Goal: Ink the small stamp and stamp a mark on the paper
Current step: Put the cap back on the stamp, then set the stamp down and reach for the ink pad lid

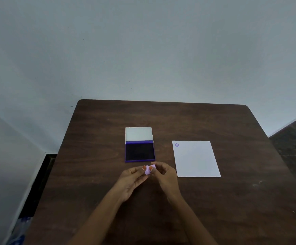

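Stamp task, head view, entries by size. Worktop (214, 200): dark brown wood grain, rounded far corners, set against a pale wall. Paper (196, 160): white sheet lying flat on the right half of the worktop, one small round purple mark (177, 145) in its far left corner, rest of the sheet blank. Ink pad (139, 152): purple case lying flat left of the paper and apart from it, white lid (138, 133) hinged open toward the wall, dark pad surface exposed. Left hand (132, 179) and right hand (165, 175): both raised just in front of the ink pad's near edge, meeting at the middle, forearms entering from the bottom of the view. Small stamp (148, 170): pale lilac, blocky, pinched between the fingers (144, 167) of both hands, thumbs on its top face; held between ink pad and camera, left of the paper, clear of both. Stamp face not visible.
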